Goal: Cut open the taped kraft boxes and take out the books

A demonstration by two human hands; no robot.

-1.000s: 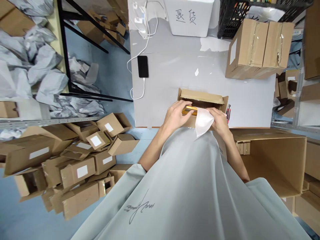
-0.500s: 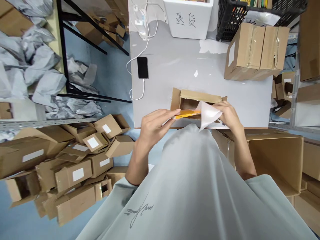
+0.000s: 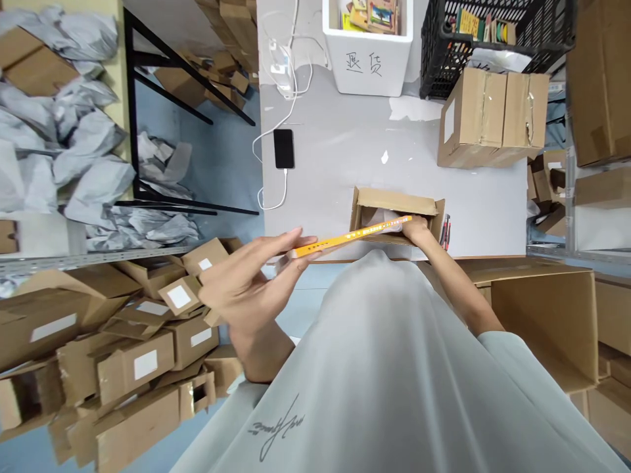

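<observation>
My left hand (image 3: 259, 279) is closed on one end of a thin book with an orange spine (image 3: 352, 236), thumb below and fingers above. The book is edge-on to me, raised and slanting up to the right, its far end over an open cardboard box (image 3: 401, 198) at the table's front edge. Inside the box lies some whitish, thin wrapping (image 3: 379, 217), partly covered by the book. My right hand (image 3: 417, 227) reaches down into the box at its right side. Its fingers are hidden behind the book and the box wall.
Right of the box lies a red and black cutter (image 3: 446, 232). A phone (image 3: 284, 148) on a white cable lies at left. Behind stand a white bin (image 3: 367, 66), a black crate (image 3: 436, 62) and taped cartons (image 3: 486, 118). Empty boxes (image 3: 133, 358) pile up at lower left.
My left hand has drawn the book left and toward me, out of the box. My right hand has gone down into the box with the whitish wrapping. The cutter has come into view.
</observation>
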